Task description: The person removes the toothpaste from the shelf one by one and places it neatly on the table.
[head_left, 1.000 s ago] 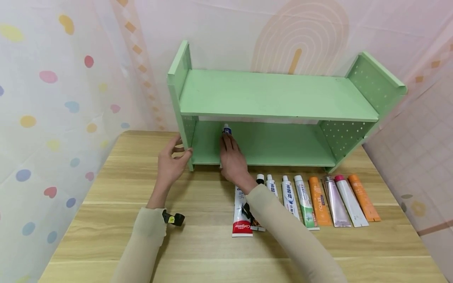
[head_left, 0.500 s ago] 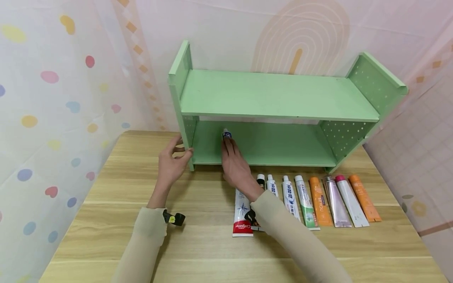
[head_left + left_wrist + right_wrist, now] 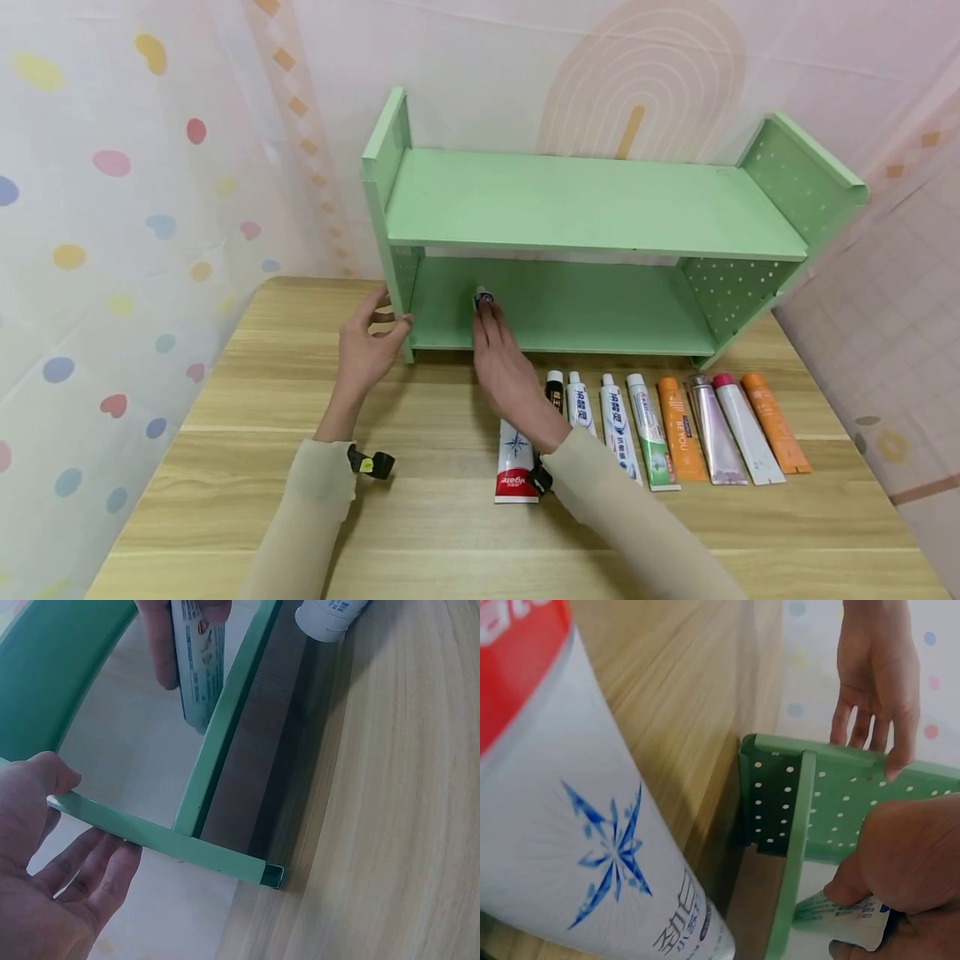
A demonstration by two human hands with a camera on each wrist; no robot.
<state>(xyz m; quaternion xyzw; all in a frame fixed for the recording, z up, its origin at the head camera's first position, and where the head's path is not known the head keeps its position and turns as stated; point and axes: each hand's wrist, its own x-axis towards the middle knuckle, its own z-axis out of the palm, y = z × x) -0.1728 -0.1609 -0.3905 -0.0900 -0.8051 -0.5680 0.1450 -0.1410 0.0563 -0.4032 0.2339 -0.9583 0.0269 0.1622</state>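
Observation:
A green two-level shelf [image 3: 592, 204] stands on the table. My left hand [image 3: 366, 348] pinches the edge of its left side panel [image 3: 150, 836], with the thumb on one face and the fingers on the other. Inside the lower level, my right hand [image 3: 510, 375] holds a toothpaste tube [image 3: 847, 919] between thumb and fingers. The tube's dark blue and white cap end [image 3: 483, 297] pokes out past the fingertips; the hand covers most of the rest from above. Below my right wrist lies a red and white Colgate tube [image 3: 516, 454], partly hidden by the arm.
Several more tubes lie in a row in front of the shelf, among them a black one [image 3: 554, 390], a green and white one [image 3: 654, 433] and an orange one [image 3: 681, 429]. Behind the shelf hangs a patterned cloth [image 3: 480, 75].
The right hand and its tube have drawn slightly toward the front of the lower level, the cap end coming nearer. The left hand keeps its hold on the side panel.

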